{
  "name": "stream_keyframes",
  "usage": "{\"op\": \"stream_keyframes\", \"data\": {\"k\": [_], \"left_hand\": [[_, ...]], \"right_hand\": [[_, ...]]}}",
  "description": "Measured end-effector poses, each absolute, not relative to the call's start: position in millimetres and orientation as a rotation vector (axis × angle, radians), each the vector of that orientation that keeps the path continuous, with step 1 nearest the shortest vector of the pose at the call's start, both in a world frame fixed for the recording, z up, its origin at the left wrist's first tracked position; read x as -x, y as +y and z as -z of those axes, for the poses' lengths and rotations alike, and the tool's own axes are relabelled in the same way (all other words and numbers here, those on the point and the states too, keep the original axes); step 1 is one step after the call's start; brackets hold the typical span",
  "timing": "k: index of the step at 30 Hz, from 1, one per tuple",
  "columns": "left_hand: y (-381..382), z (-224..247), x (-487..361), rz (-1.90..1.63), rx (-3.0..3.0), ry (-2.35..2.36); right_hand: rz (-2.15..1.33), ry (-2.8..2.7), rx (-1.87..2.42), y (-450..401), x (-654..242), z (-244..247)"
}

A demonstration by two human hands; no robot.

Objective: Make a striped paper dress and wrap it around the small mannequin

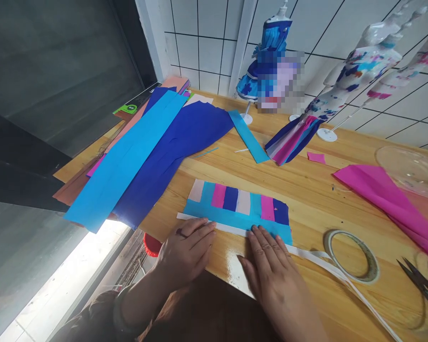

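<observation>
Left hand (186,249) palm down, fingers stretched toward the right hand | Right hand (275,266) palm down beside it, a gap between, fingers straight and pointing forward, thumb angled out toward the left | Left forearm (140,303) slants back below its hand

Striped fabric panel (237,209): flat on the wooden tabletop (214,167), longer than deep, slightly askew
Stripes (218,195): side by side, pale pink, turquoise, magenta, dark blue from the left, then much the same again
Turquoise band (221,216): along the near side
White strip (231,230): narrow, along the band's near edge, extending past both ends, trailing off rightward
</observation>
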State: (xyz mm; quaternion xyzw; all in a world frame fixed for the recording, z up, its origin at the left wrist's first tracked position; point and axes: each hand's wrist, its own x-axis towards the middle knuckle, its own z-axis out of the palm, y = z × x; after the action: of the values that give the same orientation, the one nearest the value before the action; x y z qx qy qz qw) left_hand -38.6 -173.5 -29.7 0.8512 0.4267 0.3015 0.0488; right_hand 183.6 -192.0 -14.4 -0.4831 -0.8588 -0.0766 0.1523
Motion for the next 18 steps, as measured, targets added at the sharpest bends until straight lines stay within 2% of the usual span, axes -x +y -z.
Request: {"op": "stream_keyframes", "data": {"k": [18], "left_hand": [[-172,31,40,-0.942,-2.621,1.290]], "right_hand": [[0.185,-2.463,1.380,-196,-176,7]]}}
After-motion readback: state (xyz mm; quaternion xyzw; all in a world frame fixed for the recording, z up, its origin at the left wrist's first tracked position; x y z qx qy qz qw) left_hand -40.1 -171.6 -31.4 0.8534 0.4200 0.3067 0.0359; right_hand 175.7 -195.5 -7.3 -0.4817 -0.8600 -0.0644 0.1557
